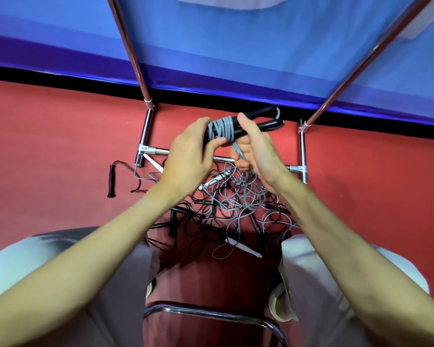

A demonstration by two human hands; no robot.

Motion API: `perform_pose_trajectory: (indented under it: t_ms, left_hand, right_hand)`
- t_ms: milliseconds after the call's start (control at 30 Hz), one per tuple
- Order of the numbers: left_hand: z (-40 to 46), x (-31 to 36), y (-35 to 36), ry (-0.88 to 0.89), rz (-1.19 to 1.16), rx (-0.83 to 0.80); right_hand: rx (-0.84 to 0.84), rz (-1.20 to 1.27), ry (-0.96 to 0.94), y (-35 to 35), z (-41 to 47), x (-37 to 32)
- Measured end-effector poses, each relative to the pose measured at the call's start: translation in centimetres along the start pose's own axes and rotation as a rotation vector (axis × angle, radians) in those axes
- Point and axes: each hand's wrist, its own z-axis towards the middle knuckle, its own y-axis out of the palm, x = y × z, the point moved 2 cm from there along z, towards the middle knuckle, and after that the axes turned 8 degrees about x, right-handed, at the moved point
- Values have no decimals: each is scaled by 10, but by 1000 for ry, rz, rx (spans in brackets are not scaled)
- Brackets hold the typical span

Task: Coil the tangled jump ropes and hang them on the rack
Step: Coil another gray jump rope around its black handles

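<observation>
Two black handles [248,125] gripped in our left hand [186,156] over the floor tangle [236,204], our right hand [258,149] pinches the grey cord [222,127] mid-wrap (more turns needed, rack [145,126] hanging later).

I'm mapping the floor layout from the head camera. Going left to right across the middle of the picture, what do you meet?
Loose black handle → rack's left upright → left hand → grey cord wound on black handles → right hand → rack's right upright.
</observation>
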Motion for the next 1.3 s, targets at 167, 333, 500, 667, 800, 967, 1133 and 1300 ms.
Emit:
perform_pose_trajectory:
  t_ms: [167,333,500,667,800,967,1133,1300]
  left_hand:
    - [-7,3,3,257,140,26]
    - [-5,4,2,147,-16,-56]
    - [-6,14,2,-95,-354,-213]
    - [-5,16,2,-30,-284,-56]
    - [-3,11,0,-33,-287,10]
    - [1,9,-12,-49,-332,93]
    - [9,0,-23,-9,-237,169]
    - [2,-10,-17,190,-35,-68]
  right_hand:
    - [60,151,203,-1,0,8]
    - [136,254,170,0,-3,12]
    - [91,185,122,6,-7,15]
    - [3,190,86,11,-9,16]
    - [-134,136,130,11,-8,14]
    - [-213,-118,66,9,-12,3]
    - [-81,-320,-122,9,-12,13]
    - [-122,-183,-1,7,-15,11]
